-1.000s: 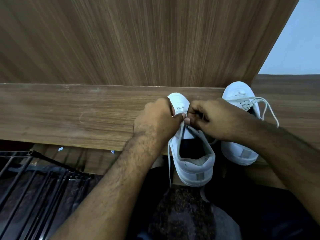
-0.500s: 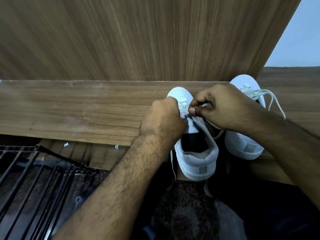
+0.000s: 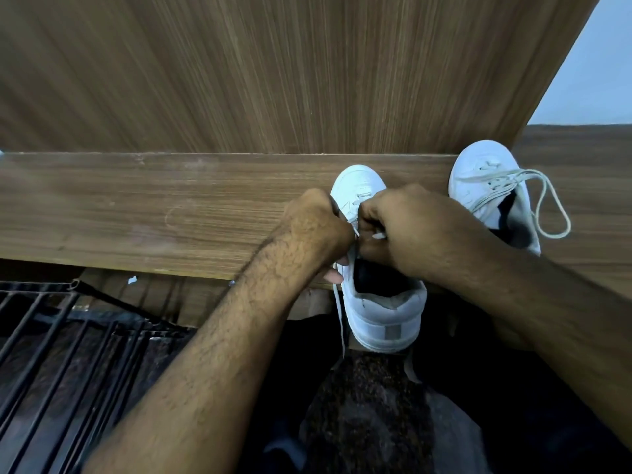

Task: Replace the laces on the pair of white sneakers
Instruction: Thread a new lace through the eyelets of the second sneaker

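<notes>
Near sneaker (image 3: 379, 302): a white sneaker is set on the wooden tabletop (image 3: 171, 213), toe toward the back panel, heel overhanging the front edge; its middle and eyelets are covered by both hands.
Lace (image 3: 339, 316): a white strand is seen hanging down the sneaker's left side past the tabletop edge; its upper run is hidden under the left hand, and a short white tip is visible between the two hands.
Left hand (image 3: 316, 227): it is curled over the sneaker's left side, fingers tucked under and out of sight; something at the lace area appears to be pinched, though the contact itself cannot be made out.
Right hand (image 3: 407, 230): it is closed tightly over the tongue area, with the white lace tip seen at its fingertips; the grip appears to be on the lace.
Far sneaker (image 3: 485, 186): the second white sneaker is placed well to the right on the tabletop, toe against the panel; its heel is cut off by the right forearm.
Far lace (image 3: 547, 206): a loose loop is draped off the far sneaker's right side onto the wood.
Back panel (image 3: 273, 70): an upright wood-grain board is seen behind both sneakers.
Metal rack (image 3: 61, 354): dark bars are visible at lower left, below the tabletop, partly cut by the frame edge.
</notes>
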A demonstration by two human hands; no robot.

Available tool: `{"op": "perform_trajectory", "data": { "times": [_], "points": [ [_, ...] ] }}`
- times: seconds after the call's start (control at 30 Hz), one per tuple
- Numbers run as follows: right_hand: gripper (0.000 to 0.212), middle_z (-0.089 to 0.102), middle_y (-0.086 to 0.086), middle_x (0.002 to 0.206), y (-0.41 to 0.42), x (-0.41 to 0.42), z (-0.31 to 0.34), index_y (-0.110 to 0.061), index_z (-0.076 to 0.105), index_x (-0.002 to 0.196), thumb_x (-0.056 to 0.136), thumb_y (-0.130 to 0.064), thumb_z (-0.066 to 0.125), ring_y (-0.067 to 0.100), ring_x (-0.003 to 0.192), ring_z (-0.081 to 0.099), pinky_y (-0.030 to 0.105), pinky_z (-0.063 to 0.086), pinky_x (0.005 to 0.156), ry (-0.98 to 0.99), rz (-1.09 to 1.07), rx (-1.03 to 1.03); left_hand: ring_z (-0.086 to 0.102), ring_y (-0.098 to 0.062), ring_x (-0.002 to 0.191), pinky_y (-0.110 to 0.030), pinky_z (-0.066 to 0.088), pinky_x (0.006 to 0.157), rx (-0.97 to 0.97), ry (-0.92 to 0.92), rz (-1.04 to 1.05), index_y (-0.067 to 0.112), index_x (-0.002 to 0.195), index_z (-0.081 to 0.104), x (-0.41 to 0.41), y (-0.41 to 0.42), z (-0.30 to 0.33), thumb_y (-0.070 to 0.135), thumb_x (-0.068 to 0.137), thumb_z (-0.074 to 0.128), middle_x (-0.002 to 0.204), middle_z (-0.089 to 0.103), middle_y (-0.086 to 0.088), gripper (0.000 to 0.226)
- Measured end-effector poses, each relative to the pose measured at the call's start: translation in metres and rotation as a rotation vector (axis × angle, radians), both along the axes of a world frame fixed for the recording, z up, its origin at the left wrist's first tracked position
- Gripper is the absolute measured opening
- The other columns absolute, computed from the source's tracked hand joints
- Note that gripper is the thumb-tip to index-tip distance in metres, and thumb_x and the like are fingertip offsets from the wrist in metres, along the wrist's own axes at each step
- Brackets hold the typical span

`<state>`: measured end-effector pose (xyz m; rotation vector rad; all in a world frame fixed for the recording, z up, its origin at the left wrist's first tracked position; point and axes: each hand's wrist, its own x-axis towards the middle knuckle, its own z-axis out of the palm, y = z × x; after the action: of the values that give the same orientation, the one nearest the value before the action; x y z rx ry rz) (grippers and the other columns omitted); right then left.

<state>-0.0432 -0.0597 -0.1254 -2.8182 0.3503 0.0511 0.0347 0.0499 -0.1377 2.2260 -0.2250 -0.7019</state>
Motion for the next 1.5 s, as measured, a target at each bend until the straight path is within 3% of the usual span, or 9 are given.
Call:
{"op": "perform_trajectory", "data": {
  "times": [0.23, 0.53, 0.73, 0.87, 1.03, 1.17, 1.3, 1.4, 1.5],
  "points": [
    [0.021, 0.036, -0.007, 0.092, 0.006, -0.001, -0.003, -0.027, 0.042, 0.079, 0.096, -0.039, 0.047, 0.026, 0.089, 0.054, 0.035, 0.033, 0.066, 0.046, 0.13, -0.173, 0.076, -0.03, 0.07, -0.053, 0.061, 0.055, -0.006, -0.019, -0.002, -0.002, 0.088, 0.067, -0.003, 0.003, 0.008, 0.002, 0.085, 0.061, 0.081, 0.074, -0.021, 0.008],
    [0.018, 0.045, -0.003, 0.096, -0.007, 0.007, -0.016, -0.031, 0.05, 0.081, 0.098, -0.038, 0.05, 0.027, 0.094, 0.057, 0.044, 0.05, 0.077, -0.15, 0.086, -0.008, 0.075, -0.027, 0.068, -0.054, 0.062, 0.061, -0.026, 0.032, -0.003, 0.002, 0.099, 0.065, 0.0, 0.003, 0.005, 0.021, 0.099, 0.06, 0.082, 0.075, -0.02, 0.019],
    [0.031, 0.054, -0.008, 0.084, -0.011, 0.011, -0.025, -0.032, 0.049, 0.066, 0.092, -0.045, 0.059, 0.02, 0.084, 0.059, 0.039, 0.05, 0.072, -0.163, 0.041, 0.063, 0.071, -0.023, 0.061, -0.049, 0.063, 0.062, -0.064, 0.081, 0.003, 0.005, 0.105, 0.061, 0.0, 0.005, 0.007, 0.026, 0.105, 0.048, 0.084, 0.073, -0.018, 0.024],
    [0.023, 0.061, -0.009, 0.071, -0.02, 0.009, -0.023, -0.027, 0.063, 0.08, 0.084, -0.048, 0.072, 0.006, 0.067, 0.056, 0.031, 0.046, 0.065, -0.225, 0.001, 0.247, 0.065, -0.017, 0.059, -0.041, 0.062, 0.066, -0.088, 0.114, -0.053, 0.008, 0.09, 0.06, -0.002, 0.009, 0.009, 0.022, 0.104, 0.052, 0.073, 0.066, -0.01, 0.022],
    [0.029, 0.06, -0.008, 0.071, -0.026, 0.008, -0.014, -0.026, 0.061, 0.085, 0.091, -0.054, 0.058, 0.005, 0.064, 0.053, 0.029, 0.036, 0.058, -0.139, 0.043, 0.243, 0.066, -0.018, 0.056, -0.038, 0.061, 0.054, -0.088, 0.123, 0.024, 0.005, 0.102, 0.055, -0.002, 0.011, 0.015, 0.01, 0.105, 0.045, 0.08, 0.061, -0.008, 0.012],
    [0.044, 0.056, -0.004, 0.061, -0.037, 0.005, -0.008, -0.018, 0.062, 0.081, 0.098, -0.055, 0.046, 0.012, 0.055, 0.051, 0.029, 0.036, 0.058, -0.255, 0.021, 0.324, 0.068, -0.028, 0.061, -0.033, 0.056, 0.046, -0.526, 0.015, 0.276, 0.011, 0.096, 0.048, 0.012, 0.02, 0.021, 0.006, 0.106, 0.031, 0.08, 0.059, -0.012, 0.02],
    [0.041, 0.047, -0.008, 0.052, -0.04, 0.003, 0.007, -0.018, 0.061, 0.075, 0.098, -0.052, 0.052, 0.007, 0.048, 0.041, 0.028, 0.039, 0.055, -0.401, -0.157, 0.969, 0.058, -0.016, 0.045, -0.027, 0.051, 0.044, -1.046, -0.004, 0.498, 0.019, 0.087, 0.044, 0.025, 0.024, 0.031, 0.016, 0.109, 0.028, 0.062, 0.053, -0.001, 0.027],
    [0.028, 0.044, -0.008, 0.057, -0.04, 0.003, 0.016, -0.021, 0.057, 0.078, 0.097, -0.041, 0.059, 0.005, 0.048, 0.035, 0.026, 0.038, 0.055, -0.484, -0.158, 1.37, 0.031, -0.006, 0.037, -0.015, 0.024, 0.038, -0.805, -0.077, 0.282, 0.021, 0.078, 0.048, 0.022, 0.024, 0.029, 0.012, 0.104, 0.038, 0.055, 0.041, 0.005, 0.028],
    [0.015, 0.048, -0.005, 0.065, -0.037, 0.004, 0.011, -0.022, 0.063, 0.084, 0.095, -0.033, 0.065, 0.004, 0.051, 0.04, 0.023, 0.041, 0.055, -0.494, -0.089, 1.257, 0.041, -0.003, 0.044, -0.02, 0.032, 0.045, -0.125, -0.355, -0.184, 0.011, 0.079, 0.063, 0.017, 0.025, 0.013, 0.033, 0.099, 0.063, 0.058, 0.05, 0.008, 0.029]
  ]
}}
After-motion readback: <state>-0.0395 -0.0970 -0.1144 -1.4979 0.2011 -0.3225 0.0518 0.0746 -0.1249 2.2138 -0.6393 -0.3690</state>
